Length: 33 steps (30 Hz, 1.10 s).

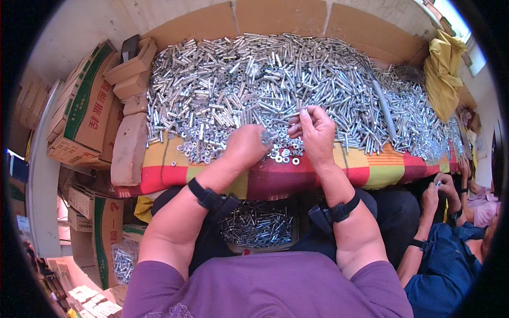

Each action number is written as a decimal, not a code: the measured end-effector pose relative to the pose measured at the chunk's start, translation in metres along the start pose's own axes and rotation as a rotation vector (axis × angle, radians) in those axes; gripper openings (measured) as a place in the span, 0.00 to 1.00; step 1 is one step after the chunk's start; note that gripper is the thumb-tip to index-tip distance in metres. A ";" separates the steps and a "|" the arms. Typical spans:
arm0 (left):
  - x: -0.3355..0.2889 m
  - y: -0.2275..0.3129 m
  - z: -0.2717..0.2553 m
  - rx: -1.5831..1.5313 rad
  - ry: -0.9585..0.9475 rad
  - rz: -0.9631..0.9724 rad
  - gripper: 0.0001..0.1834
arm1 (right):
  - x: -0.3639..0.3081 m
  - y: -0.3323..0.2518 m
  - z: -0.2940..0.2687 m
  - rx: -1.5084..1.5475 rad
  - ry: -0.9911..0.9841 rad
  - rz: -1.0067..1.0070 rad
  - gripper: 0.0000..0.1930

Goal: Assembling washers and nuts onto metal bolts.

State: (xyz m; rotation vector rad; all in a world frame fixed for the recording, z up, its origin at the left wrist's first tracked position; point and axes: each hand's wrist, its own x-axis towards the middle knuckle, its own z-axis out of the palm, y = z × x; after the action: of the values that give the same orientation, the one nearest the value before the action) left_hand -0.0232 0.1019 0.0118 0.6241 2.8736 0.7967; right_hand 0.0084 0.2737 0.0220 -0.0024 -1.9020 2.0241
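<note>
My right hand [316, 132] pinches a slim silver bolt [290, 115] between thumb and forefinger, its free end pointing left. My left hand [248, 143] is closed just above the washers; its fingertips are slightly blurred, and what they hold cannot be made out. Under and between both hands lie loose washers and nuts [286, 153] near the front of the table. Behind them spreads a large heap of metal sleeves and bolts [254, 79].
A checked cloth [212, 172] covers the table edge. Below, between my knees, sits a container of bolts [257, 225]. Cardboard boxes [85, 111] and a brick-like block [130, 146] stand left. A grey rod [383, 108] lies on the heap. At right a co-worker's hands [437, 191] work.
</note>
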 end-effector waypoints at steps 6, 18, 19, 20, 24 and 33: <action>0.004 0.002 -0.002 -0.096 0.118 0.043 0.18 | 0.001 -0.001 0.010 0.089 0.030 -0.003 0.07; -0.007 -0.012 -0.017 -1.016 -0.220 -0.152 0.10 | -0.004 0.002 0.006 -0.008 -0.249 0.158 0.09; -0.009 -0.013 -0.018 -1.014 -0.218 -0.154 0.10 | -0.006 0.001 0.007 -0.005 -0.251 0.158 0.09; -0.012 -0.014 -0.019 -1.142 -0.214 -0.209 0.09 | -0.008 -0.001 0.008 -0.071 -0.344 0.208 0.10; -0.024 -0.024 -0.019 -1.584 -0.258 -0.338 0.07 | -0.024 -0.001 0.020 -0.183 -0.484 0.202 0.15; -0.049 -0.074 -0.019 -1.939 -0.511 -0.412 0.11 | -0.021 0.012 0.060 -0.275 -0.502 -0.080 0.15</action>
State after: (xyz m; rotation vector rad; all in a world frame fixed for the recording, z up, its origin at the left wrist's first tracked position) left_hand -0.0085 0.0152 -0.0104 -0.0950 0.7558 2.1056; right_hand 0.0105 0.2101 0.0103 0.5490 -2.4203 1.8101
